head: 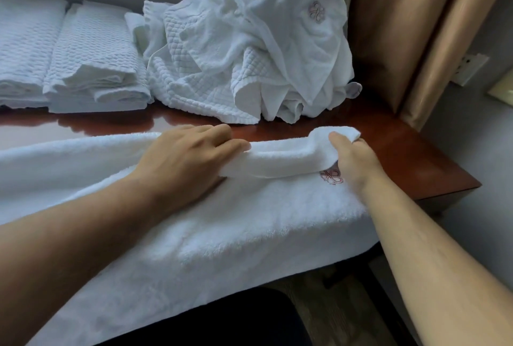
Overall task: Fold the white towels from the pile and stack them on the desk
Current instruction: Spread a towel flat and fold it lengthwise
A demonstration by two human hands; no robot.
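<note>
A white towel lies spread across the near edge of the desk, its front hanging over. The right hand pinches the folded-over far corner, while the left hand presses flat on that fold, fingers straight. Behind, the loose pile sits beside two folded stacks.

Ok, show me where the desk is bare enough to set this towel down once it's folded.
Bare wood on the desk right of the right hand, and a strip between spread towel and folded stacks. The pile crowds the back.
</note>
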